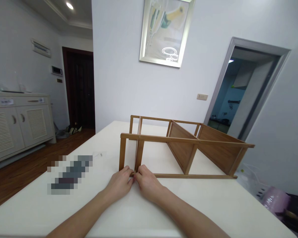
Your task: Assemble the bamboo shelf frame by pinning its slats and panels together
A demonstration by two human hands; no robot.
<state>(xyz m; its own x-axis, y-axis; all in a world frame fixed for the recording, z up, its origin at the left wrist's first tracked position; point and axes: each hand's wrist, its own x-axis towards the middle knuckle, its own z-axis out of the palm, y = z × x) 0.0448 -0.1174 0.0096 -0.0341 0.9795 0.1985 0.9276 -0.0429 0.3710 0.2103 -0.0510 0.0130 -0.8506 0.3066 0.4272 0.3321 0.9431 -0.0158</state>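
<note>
A brown wooden shelf rack (pixel 169 138) lies on its side on the white table (pixel 94 211). My left hand (pixel 120 181) has its fingers closed around the near lower rail, by the rack's left end. Close beside it, almost touching, my right hand (pixel 147 183) is closed on the same rail where an upright crosspiece (pixel 139 153) meets it. The fingers cover that joint, so any small part there is hidden. Two wide brown shelf panels (pixel 182 145) stand further right inside the frame.
On the table's left are a blurred-out dark object (pixel 73 173) and a small clear bag (pixel 99 154) with tiny bits. Beyond the right edge sit a pink plastic item (pixel 275 200) and a clear bin (pixel 250 178). A wall (pixel 119 82) rises behind the table.
</note>
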